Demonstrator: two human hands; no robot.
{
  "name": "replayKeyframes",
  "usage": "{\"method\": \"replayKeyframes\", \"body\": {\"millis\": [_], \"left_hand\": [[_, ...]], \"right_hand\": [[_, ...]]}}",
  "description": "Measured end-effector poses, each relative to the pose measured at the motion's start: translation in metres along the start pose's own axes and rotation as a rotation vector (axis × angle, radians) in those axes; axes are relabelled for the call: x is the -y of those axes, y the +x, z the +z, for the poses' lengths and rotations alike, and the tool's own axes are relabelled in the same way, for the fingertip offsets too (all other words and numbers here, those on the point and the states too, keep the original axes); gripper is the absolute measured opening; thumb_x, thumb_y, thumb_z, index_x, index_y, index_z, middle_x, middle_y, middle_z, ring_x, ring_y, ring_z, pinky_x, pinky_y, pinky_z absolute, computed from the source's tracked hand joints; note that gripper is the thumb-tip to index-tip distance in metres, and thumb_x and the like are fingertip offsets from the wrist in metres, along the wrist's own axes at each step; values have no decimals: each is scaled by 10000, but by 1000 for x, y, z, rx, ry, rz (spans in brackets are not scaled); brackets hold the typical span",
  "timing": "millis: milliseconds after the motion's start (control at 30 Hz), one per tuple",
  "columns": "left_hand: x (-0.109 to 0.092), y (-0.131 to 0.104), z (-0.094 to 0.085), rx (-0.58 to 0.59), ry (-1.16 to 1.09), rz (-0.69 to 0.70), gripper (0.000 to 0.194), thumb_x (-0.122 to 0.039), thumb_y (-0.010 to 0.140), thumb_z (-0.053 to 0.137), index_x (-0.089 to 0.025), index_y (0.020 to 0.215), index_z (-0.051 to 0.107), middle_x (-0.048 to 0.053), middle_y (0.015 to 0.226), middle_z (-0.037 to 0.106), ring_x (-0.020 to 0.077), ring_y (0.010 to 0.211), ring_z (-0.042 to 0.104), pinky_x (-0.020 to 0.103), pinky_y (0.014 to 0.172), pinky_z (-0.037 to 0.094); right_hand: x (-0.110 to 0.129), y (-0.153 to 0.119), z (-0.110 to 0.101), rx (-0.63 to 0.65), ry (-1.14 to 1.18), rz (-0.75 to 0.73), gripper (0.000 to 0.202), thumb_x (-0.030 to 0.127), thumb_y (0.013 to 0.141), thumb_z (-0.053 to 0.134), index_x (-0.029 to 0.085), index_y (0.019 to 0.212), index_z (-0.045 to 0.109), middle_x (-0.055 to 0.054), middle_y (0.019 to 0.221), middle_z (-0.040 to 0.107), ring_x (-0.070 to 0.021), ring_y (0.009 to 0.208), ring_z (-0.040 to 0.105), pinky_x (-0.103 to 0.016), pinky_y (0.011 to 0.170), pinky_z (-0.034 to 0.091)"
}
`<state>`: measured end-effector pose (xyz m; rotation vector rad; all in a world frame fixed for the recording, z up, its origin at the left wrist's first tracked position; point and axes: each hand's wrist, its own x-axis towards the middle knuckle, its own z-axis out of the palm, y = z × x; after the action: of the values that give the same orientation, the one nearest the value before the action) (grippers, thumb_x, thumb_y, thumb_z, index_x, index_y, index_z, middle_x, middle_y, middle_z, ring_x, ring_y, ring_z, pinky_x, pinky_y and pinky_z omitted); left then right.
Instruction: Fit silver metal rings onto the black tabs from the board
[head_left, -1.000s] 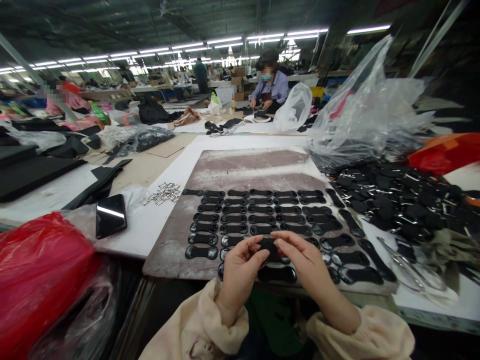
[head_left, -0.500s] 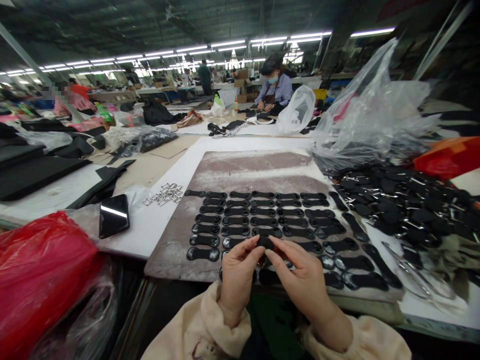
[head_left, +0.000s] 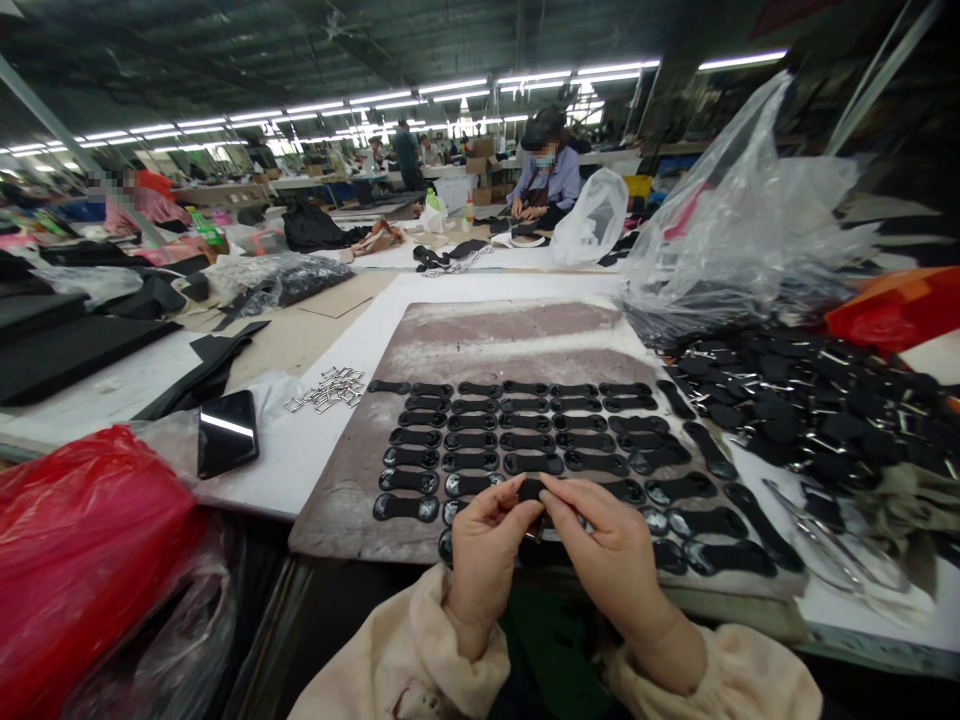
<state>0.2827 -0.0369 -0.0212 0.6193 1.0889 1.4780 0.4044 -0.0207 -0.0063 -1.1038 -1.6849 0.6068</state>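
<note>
Both hands meet over the near edge of a brownish board. My left hand pinches one side of a small black strap piece, and my right hand pinches its other side. A bit of metal shows just under the piece, partly hidden by the fingers. Rows of black strips with rounded, shiny ends lie flat on the board around and beyond my hands. Some of the nearest strips are covered by my hands.
Silver metal rings and a black phone lie left of the board. A red bag is at the near left. On the right are piled black pieces, scissors and clear plastic. A person sits across.
Both hands have shifted slightly to the right, still pinching the black piece. The strips on the board have stayed put.
</note>
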Motion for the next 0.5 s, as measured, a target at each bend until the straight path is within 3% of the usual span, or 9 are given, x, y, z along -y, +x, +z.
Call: {"method": "replayKeyframes", "body": {"millis": [200,333,500], "left_hand": [[0,-1,-4,44,51,-9,197,-265,748,696,-200,933,716,42,957,703,147,817,617,230,670,508],[-5,3,-9,52,108,-6,105,-238,728,720,-170,808,708,10,794,692,88,709,570,177,652,449],[-11,6,-12,77,109,-74,134,-246,703,737,-151,766,667,-26,658,615,60,577,490,169,557,392]], "right_hand": [[-2,5,-6,27,57,120,172,223,846,587,246,950,724,-38,923,702,-208,858,647,-329,799,523],[-1,7,-9,89,73,123,156,233,844,585,243,915,724,-34,905,704,-207,848,650,-318,784,523],[0,6,-7,116,53,111,145,248,852,576,233,899,713,-36,884,698,-208,838,647,-312,771,521]]}}
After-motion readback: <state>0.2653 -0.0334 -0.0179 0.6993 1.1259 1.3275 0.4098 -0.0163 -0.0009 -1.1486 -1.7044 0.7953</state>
